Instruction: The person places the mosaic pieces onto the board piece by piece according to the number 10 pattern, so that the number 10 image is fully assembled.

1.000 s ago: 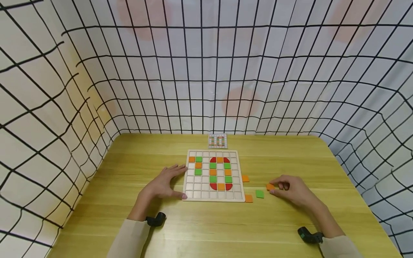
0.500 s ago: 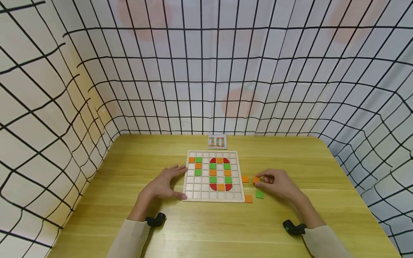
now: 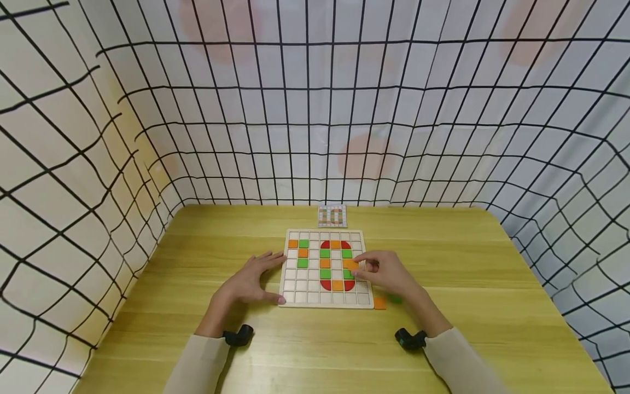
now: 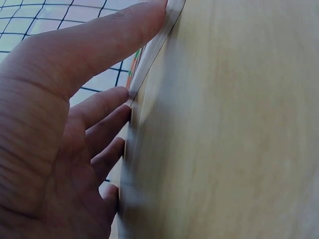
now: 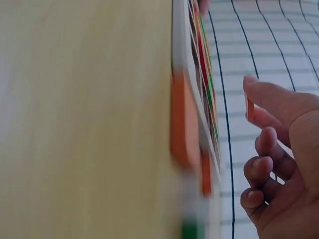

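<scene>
A pale grid board (image 3: 295, 293) lies on the table, with orange, green and red tiles set in some of its squares. My left hand (image 3: 248, 279) touches the board's left edge, thumb at the near corner and fingers spread further up. Between thumb and index finger, my right hand (image 3: 389, 271) pinches an orange square tile (image 3: 350, 265) over the right part of the board. In the right wrist view the pinched orange tile (image 5: 249, 107) is seen edge-on, apart from the board. The right hand covers part of the board's right edge.
Behind the board lies a small printed pattern card (image 3: 332, 216). An orange tile (image 3: 379, 303) sits by the board's near right corner, and a green tile (image 3: 395, 299) is partly hidden under the right wrist. Black-and-white grid cloth (image 3: 315, 109) walls the table.
My right hand has carried the orange tile leftward from the table on the right to above the board. The left hand stays at the board's edge.
</scene>
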{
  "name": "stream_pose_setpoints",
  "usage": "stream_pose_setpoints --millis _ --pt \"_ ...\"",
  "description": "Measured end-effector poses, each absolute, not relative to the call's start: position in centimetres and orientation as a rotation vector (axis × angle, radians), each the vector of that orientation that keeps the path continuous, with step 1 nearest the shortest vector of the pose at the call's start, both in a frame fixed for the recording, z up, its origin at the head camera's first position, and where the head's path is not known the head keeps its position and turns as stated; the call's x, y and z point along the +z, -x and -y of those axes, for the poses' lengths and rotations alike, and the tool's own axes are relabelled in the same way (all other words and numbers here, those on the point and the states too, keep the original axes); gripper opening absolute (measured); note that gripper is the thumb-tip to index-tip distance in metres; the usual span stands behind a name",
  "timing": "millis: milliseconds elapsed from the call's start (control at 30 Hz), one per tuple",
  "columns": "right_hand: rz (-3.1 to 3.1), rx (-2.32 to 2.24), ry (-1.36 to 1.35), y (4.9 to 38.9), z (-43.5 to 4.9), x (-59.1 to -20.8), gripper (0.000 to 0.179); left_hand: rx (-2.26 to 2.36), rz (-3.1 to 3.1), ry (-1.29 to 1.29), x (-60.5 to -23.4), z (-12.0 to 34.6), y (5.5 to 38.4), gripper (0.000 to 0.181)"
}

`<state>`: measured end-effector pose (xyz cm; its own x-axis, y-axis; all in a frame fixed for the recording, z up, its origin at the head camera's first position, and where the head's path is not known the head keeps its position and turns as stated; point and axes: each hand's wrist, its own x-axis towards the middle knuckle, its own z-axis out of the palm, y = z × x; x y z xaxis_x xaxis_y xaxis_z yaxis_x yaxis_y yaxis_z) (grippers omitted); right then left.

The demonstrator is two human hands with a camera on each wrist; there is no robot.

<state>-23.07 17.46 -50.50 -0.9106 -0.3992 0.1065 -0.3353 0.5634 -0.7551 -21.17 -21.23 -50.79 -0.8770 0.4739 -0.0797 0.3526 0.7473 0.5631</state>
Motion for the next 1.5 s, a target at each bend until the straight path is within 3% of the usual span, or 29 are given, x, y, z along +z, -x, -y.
stream_pose_setpoints --millis 633,1500 --pt "-2.732 -1.222 0.676 22.9 -6.7 -51.8 0.027 0.814 -2.729 -0.652 -51.0 21.1 21.3 0.105" --pt "-2.739 -1.220 0.616 22.7 -5.7 -51.8 0.027 0.812 -2.725 -0.643 -50.8 21.2 21.4 0.106"
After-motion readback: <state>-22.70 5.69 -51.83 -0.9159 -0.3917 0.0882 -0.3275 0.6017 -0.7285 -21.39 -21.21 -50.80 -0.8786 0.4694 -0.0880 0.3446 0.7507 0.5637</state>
